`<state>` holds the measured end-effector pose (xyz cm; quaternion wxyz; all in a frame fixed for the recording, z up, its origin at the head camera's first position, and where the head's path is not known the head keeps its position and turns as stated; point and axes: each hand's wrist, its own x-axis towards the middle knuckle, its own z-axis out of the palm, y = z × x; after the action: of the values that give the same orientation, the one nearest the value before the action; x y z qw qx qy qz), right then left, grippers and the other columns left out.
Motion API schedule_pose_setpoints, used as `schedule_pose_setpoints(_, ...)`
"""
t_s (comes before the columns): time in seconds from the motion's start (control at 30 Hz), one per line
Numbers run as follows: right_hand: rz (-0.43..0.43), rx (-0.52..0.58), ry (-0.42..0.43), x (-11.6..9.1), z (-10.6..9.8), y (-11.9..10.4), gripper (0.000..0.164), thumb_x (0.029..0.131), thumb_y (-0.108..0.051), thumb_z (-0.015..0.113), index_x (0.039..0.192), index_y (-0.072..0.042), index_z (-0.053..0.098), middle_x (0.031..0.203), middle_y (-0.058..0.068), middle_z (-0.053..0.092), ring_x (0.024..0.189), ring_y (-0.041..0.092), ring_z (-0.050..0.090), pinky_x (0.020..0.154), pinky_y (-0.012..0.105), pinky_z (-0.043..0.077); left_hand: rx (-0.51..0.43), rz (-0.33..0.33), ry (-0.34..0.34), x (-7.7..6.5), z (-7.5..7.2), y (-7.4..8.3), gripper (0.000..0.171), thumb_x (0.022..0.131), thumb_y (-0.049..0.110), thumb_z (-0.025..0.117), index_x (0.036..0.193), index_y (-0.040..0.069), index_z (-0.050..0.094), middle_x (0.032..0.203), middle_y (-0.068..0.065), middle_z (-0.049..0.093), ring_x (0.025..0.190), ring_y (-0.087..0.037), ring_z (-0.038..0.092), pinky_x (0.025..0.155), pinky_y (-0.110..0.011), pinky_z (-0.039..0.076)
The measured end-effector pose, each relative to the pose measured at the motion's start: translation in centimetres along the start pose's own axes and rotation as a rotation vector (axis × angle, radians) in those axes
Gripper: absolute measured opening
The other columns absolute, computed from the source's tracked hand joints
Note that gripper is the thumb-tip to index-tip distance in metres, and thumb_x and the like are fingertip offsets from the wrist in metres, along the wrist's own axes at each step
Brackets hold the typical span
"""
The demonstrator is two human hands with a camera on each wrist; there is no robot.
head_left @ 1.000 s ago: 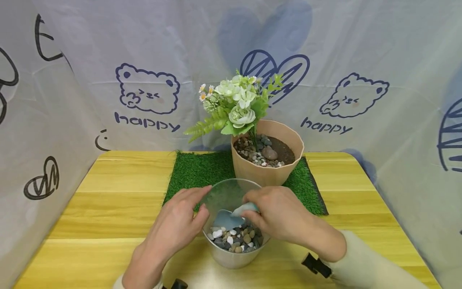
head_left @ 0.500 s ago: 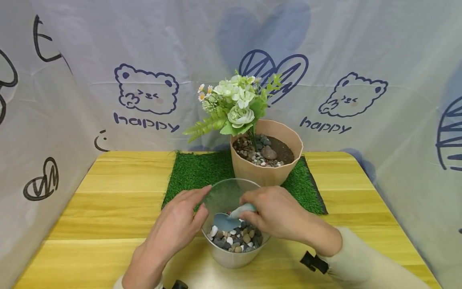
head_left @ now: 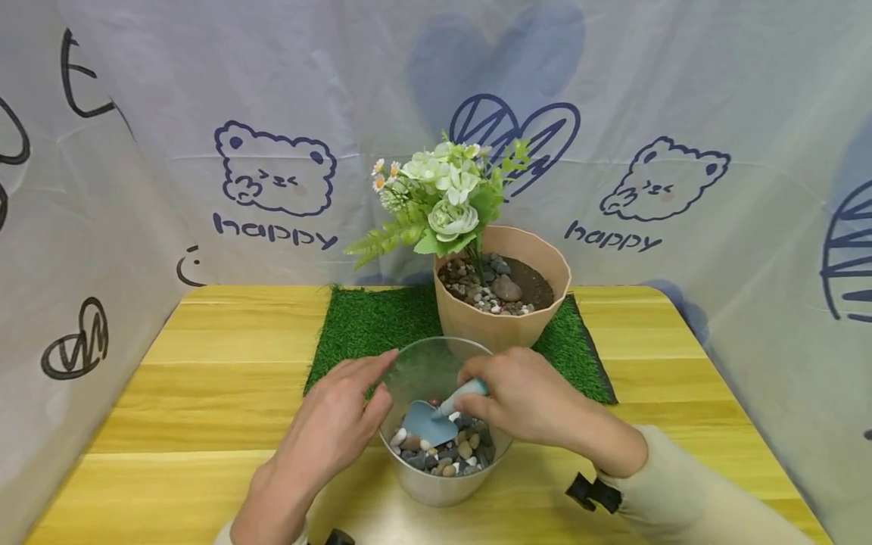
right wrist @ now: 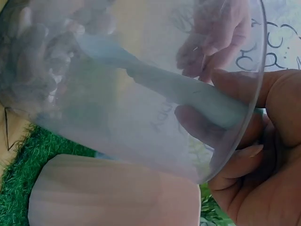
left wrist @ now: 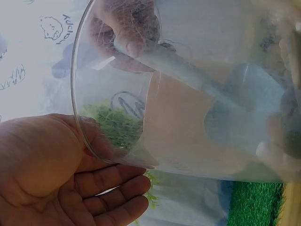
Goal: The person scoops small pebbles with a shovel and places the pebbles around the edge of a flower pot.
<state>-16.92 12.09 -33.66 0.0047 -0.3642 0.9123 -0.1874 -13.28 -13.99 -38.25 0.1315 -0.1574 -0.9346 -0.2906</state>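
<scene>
Table (head_left: 225, 333), wood-topped, bears a green grass mat (head_left: 375, 325); on the mat stands a tan pot (head_left: 500, 329) with flowers (head_left: 454, 204). Clear bucket (head_left: 439, 488) upright on the table, nearer the person than the pot. Left hand (head_left: 341, 416) lies along the bucket's rim, fingers loosely extended, touching but not wrapped round it. Right hand (head_left: 527, 393) reaches over the opposite rim, thumb and fingers closed round the handle of a blue shovel (head_left: 429, 425). The shovel slants inside the bucket, blade against the stones (head_left: 446, 460). Risks, as judged: a hard push of the blade could slide or tip the bucket, the left hand's steadying being light; a steep or jerky lift could shed stones; blade could jam among them. Count: table 1, mat 1, pot 1, bucket 1, hands 2, shovel 1; stones many, overlapping, not countable.
</scene>
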Motion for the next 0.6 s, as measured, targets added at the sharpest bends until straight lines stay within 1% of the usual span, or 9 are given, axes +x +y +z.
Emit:
schedule_pose_setpoints(0.07, 0.020, 0.012, -0.011, -0.03, -0.07, -0.13, 0.015, 0.095, -0.031, 0.078, 0.098, -0.016, 0.078, 0.063, -0.016, 0.056, 0.053, 0.000, 0.044, 0.051, 0.021, 0.040, -0.003, -0.004, -0.004, 0.01, -0.03, 0.06, 0.047, 0.099, 0.014, 0.063, 0.145, 0.009, 0.064, 0.138, -0.008, 0.071, 0.128, -0.030, 0.066, 0.107, -0.049, 0.054)
schedule_pose_setpoints(0.17, 0.061, 0.040, -0.022, -0.08, -0.12, -0.20, 0.013, 0.095, -0.031, 0.078, 0.092, -0.018, 0.077, 0.062, -0.016, 0.055, 0.052, 0.001, 0.043, 0.050, 0.022, 0.040, -0.009, -0.019, -0.015, 0.00, -0.02, 0.19, 0.047, 0.099, 0.014, 0.062, 0.146, 0.009, 0.063, 0.139, -0.009, 0.070, 0.129, -0.030, 0.065, 0.107, -0.050, 0.053)
schedule_pose_setpoints(0.27, 0.095, 0.060, -0.025, -0.21, -0.07, -0.36, 0.015, 0.095, -0.032, 0.077, 0.092, -0.017, 0.077, 0.062, -0.017, 0.056, 0.051, 0.001, 0.044, 0.049, 0.022, 0.039, -0.014, -0.030, -0.024, 0.01, -0.04, 0.28, 0.047, 0.100, 0.014, 0.062, 0.147, 0.009, 0.063, 0.140, -0.009, 0.070, 0.130, -0.031, 0.065, 0.108, -0.051, 0.053)
schedule_pose_setpoints(0.4, 0.088, 0.073, -0.057, -0.23, -0.12, -0.70, 0.019, 0.096, -0.034, 0.077, 0.098, -0.016, 0.079, 0.066, -0.016, 0.061, 0.055, 0.000, 0.048, 0.053, 0.022, 0.044, -0.011, -0.040, -0.026, 0.04, -0.16, 0.32, 0.047, 0.100, 0.014, 0.062, 0.147, 0.009, 0.063, 0.140, -0.010, 0.070, 0.130, -0.031, 0.065, 0.109, -0.051, 0.052)
schedule_pose_setpoints(0.47, 0.079, 0.082, -0.077, -0.24, -0.29, -0.79, 0.018, 0.096, -0.035, 0.077, 0.098, -0.016, 0.080, 0.070, -0.016, 0.064, 0.057, 0.000, 0.050, 0.056, 0.023, 0.046, -0.011, -0.051, -0.030, 0.03, -0.20, 0.33, 0.047, 0.100, 0.014, 0.062, 0.147, 0.009, 0.063, 0.140, -0.010, 0.070, 0.131, -0.032, 0.064, 0.109, -0.051, 0.051)
schedule_pose_setpoints(0.6, 0.094, 0.117, -0.089, -0.49, -0.76, -0.68, 0.014, 0.095, -0.032, 0.077, 0.095, -0.018, 0.080, 0.061, -0.016, 0.057, 0.051, 0.000, 0.043, 0.052, 0.023, 0.040, -0.016, -0.068, -0.036, 0.02, -0.18, 0.38, 0.048, 0.100, 0.014, 0.061, 0.147, 0.010, 0.063, 0.141, -0.010, 0.069, 0.132, -0.032, 0.064, 0.110, -0.052, 0.051)
